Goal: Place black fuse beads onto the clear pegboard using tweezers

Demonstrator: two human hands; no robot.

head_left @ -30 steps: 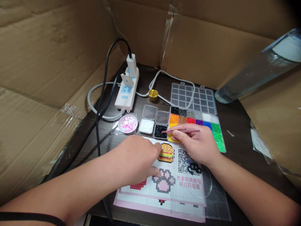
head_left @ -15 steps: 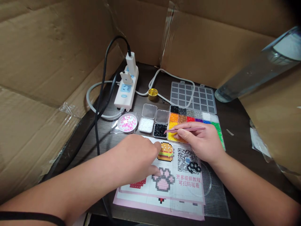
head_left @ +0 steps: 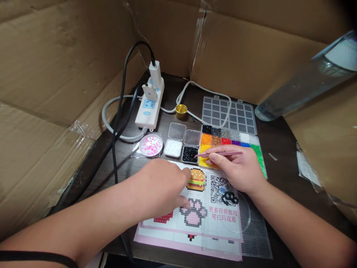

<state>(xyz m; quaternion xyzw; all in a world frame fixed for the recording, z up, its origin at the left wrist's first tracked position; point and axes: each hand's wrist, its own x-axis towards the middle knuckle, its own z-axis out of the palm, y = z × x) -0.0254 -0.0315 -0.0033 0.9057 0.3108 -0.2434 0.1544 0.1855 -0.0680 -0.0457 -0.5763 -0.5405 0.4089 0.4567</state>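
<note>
Pink tweezers [head_left: 223, 153] are pinched in my right hand [head_left: 242, 167], their tip over the right edge of a small open box of black beads [head_left: 190, 153]. Whether the tip grips a bead is too small to tell. My left hand [head_left: 164, 184] lies over a printed pattern sheet [head_left: 199, 233], thumb and forefinger apart between a burger picture [head_left: 196, 179] and a paw picture [head_left: 193, 213]; its other fingers are hidden. On a clear pegboard [head_left: 258, 234] overlapping the sheet sits a partial outline of black beads [head_left: 230, 198].
Left of the black beads stand a box of white beads [head_left: 173, 148] and a dish of pink and white beads [head_left: 151, 145]. A sorted bead case [head_left: 237, 136] lies behind my right hand. Farther back are a power strip [head_left: 149, 108], gold tin [head_left: 181, 111] and leaning bottle [head_left: 301, 78].
Barely anything differs. The tweezers' tip stays at the black bead box, and my left hand keeps its place on the sheet.
</note>
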